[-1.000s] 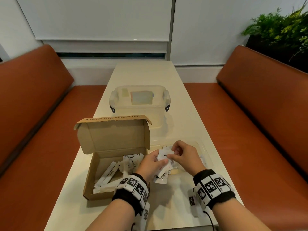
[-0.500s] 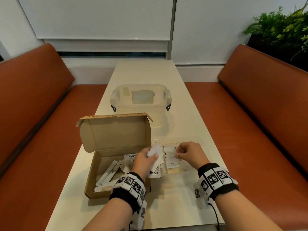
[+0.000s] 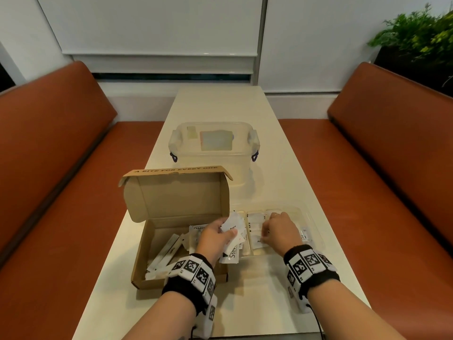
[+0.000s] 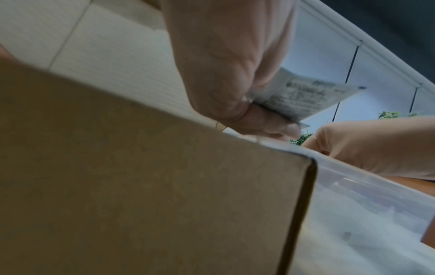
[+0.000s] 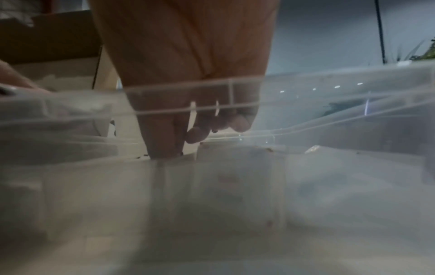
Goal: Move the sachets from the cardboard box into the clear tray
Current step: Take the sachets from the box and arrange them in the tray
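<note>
The open cardboard box (image 3: pixel 144 253) lies at the table's near left, lid upright, with several white sachets (image 3: pixel 169 251) inside. Over its right edge my left hand (image 3: pixel 229 231) grips a fanned bunch of sachets (image 3: pixel 234 227); in the left wrist view the thumb and fingers pinch that bunch (image 4: pixel 303 98) above the box wall (image 4: pixel 141 186). The clear tray (image 3: pixel 308 217) sits just right of the box and holds a few sachets (image 3: pixel 256 220). My right hand (image 3: pixel 266 238) is down inside it, fingers (image 5: pixel 164 137) curled, pinching one sachet (image 3: pixel 257 242) against the tray floor.
A lidded clear plastic container (image 3: pixel 213 146) stands behind the box on the narrow cream table (image 3: pixel 220 104). Orange benches (image 3: pixel 61 168) run along both sides, and a plant (image 3: pixel 421 33) sits at the far right. The tray's rim (image 5: pixel 306 93) crosses the right wrist view.
My right hand drew one sachet off the left hand's bunch and lowered it to the right into the tray. The left hand stayed over the box's right edge with its bunch.
</note>
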The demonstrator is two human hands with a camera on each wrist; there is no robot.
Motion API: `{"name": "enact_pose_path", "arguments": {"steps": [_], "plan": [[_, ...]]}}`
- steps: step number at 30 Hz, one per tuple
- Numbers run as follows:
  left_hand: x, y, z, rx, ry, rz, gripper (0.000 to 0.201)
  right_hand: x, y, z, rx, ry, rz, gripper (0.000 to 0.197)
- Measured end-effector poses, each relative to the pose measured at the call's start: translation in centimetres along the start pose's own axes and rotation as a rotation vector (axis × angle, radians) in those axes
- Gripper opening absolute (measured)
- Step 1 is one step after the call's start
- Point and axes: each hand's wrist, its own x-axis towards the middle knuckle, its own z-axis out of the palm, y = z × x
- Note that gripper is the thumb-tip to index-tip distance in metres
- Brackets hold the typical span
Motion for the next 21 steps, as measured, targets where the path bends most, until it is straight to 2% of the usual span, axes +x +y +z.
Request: {"name": "enact_pose_path", "arguments": {"steps": [9, 17, 19, 21], "plan": [[0.1, -0.1, 0.1, 0.031, 0.008, 0.009, 0.048, -0.1, -1.0, 0.2, -0.069, 0.019, -0.076, 0.015], [-0.1, 0.0, 0.1, 0.053, 0.015, 0.009, 0.045, -0.8, -1.1, 0.5, -0.109, -0.008, -0.133, 0.009], [-0.1, 0.0, 0.0, 0.056, 0.008, 0.005, 0.046, -0.9, -1.2, 0.4, -0.078, -0.009, -0.129, 0.009], [-0.3, 0.1, 0.1, 0.062, -0.007, 0.002, 0.047, -1.0, -1.4, 0.2, 0.050, 0.045, -0.108, 0.009]]}}
